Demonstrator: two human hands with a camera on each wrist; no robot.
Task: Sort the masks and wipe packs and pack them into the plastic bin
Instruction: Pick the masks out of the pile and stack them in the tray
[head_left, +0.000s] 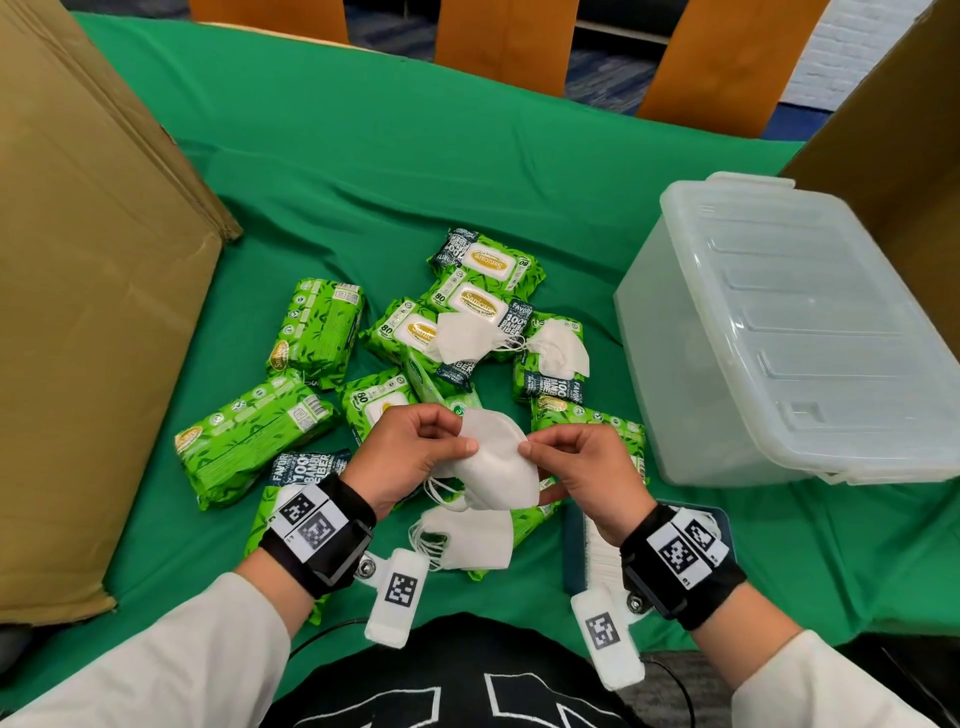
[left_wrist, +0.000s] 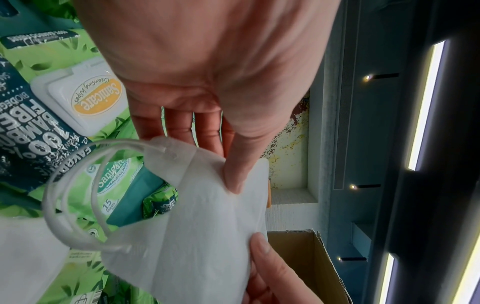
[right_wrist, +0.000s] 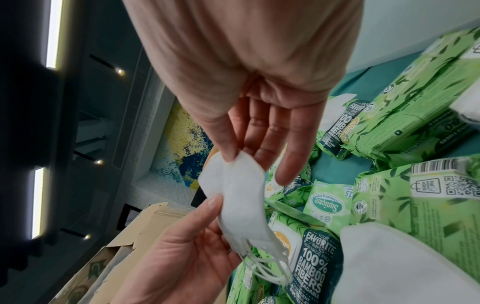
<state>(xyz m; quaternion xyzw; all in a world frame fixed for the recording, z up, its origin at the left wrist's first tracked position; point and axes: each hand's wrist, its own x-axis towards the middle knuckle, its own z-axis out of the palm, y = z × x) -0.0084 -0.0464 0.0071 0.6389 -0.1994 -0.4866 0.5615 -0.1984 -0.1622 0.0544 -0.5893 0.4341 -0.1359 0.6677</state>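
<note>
Both hands sat closest to my view, held over the near part of the pile. Item one: left hand (head_left: 410, 451), thumb and fingers pinching the left edge of a white mask (head_left: 498, 462). Item two: right hand (head_left: 582, 467), thumb and forefinger pinching the mask's right edge, remaining fingers loosely extended. Wrists were level and turned slightly inward, palms facing each other, so the mask hung spread between them above the table (head_left: 363, 156), ear loops dangling at its lower left.

Handling note, as I judged it: keep both pinches light and at the edges, flatten the folded mask, gather the loops so they snag nothing, then lay it with its own kind.

Item three: another mask (head_left: 467, 540) lay just below the hands, and two more masks (head_left: 467, 335) rested on top of wipe packs farther out.

Item four: green wipe packs (head_left: 249, 441), scattered and partly overlapping across the green cloth, some label-up, some barcode-up.

Item five: plastic bin (head_left: 779, 332), well to the right, lid on; by my reckoning nothing was packed yet.

Item six: cardboard box (head_left: 93, 312) at far left.
</note>
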